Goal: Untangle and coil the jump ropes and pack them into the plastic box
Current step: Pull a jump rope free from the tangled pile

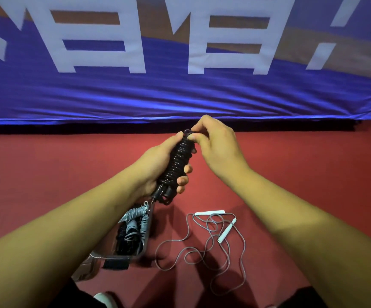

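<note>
The left hand (158, 165) grips the coiled black jump rope (178, 163) above the floor (291, 174); the right hand (215, 147) pinches its far end. The plastic box (145, 236) stands near, left of a loose rope (213, 236).

Moderate, warm light is falling from above, leaving the red floor (69, 174) evenly lit but rather dull. The forearms (291, 207) are casting broad, soft shadows onto the floor beside the loose rope (226, 230), and a dark band of shadow is lying under the lower edge of the blue banner (180, 96). The banner's folds are catching a faint sheen, and small glints are showing on the black coiled rope (178, 161). The whole picture is looking slightly soft, with the banner's white letters blurring at their edges. Wide-angle distortion is bowing the banner's hem and stretching the forearms toward the lower corners.
</note>
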Tool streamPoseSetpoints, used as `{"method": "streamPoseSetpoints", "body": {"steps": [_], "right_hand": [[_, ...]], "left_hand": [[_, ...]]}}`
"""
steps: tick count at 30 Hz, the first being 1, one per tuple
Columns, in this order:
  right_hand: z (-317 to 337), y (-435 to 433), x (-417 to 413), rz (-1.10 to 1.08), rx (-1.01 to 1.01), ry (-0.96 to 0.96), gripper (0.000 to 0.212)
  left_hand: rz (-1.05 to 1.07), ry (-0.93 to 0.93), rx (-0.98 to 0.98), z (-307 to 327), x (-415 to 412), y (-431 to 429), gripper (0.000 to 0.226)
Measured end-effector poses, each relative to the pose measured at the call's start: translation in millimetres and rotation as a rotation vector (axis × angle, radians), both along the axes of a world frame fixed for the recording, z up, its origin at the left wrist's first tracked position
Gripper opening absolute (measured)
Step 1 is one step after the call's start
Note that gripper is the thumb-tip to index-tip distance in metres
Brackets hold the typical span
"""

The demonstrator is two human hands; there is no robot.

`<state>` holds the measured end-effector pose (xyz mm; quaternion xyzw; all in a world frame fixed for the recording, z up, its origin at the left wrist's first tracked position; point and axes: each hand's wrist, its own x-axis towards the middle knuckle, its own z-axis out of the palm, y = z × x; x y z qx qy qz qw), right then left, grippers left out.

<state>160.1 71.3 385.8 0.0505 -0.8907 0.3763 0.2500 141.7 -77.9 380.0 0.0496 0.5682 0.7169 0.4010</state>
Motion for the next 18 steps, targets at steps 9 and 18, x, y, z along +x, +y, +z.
{"method": "streamPoseSetpoints", "body": {"steps": [9,18], "right_hand": [[-11.3,-6.9,-2.2,0.095,-0.55,-0.173,0.019],[0.0,6.8,-3.0,0.33,-0.647,-0.384,0.013]], "left_hand": [[-0.053,-0.024,-0.03,3.0,2.5,-6.5,0.048],[-0.164,0.063,-0.188,7.6,-5.1,-23.0,0.052]]}}
